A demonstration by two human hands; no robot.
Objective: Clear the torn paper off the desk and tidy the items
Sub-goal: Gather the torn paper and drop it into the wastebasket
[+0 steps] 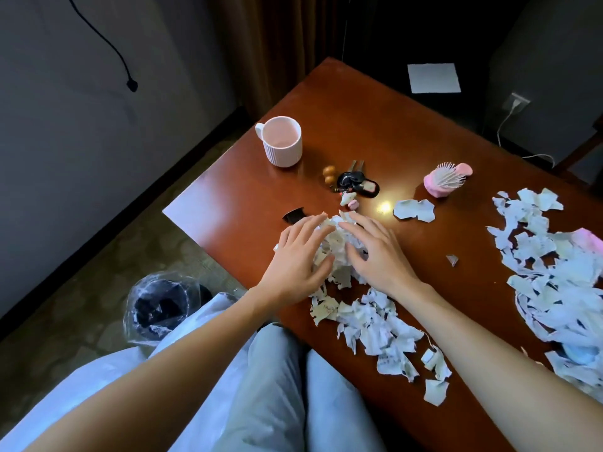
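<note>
Two hands, the left hand and right hand, press spread fingers against either side of the torn-paper heap near the left edge of the desk; the bin stands on the floor below, nearer the left hand.

A reddish-brown wooden desk runs from upper centre to the lower right of the frame. Near its upper left edge stands a white ribbed mug, with a bunch of keys and charms just right of it and a pink hairbrush further right. Torn paper lies thick along the right edge, in a second patch at lower centre, and in a bunched heap mid-frame.
</note>
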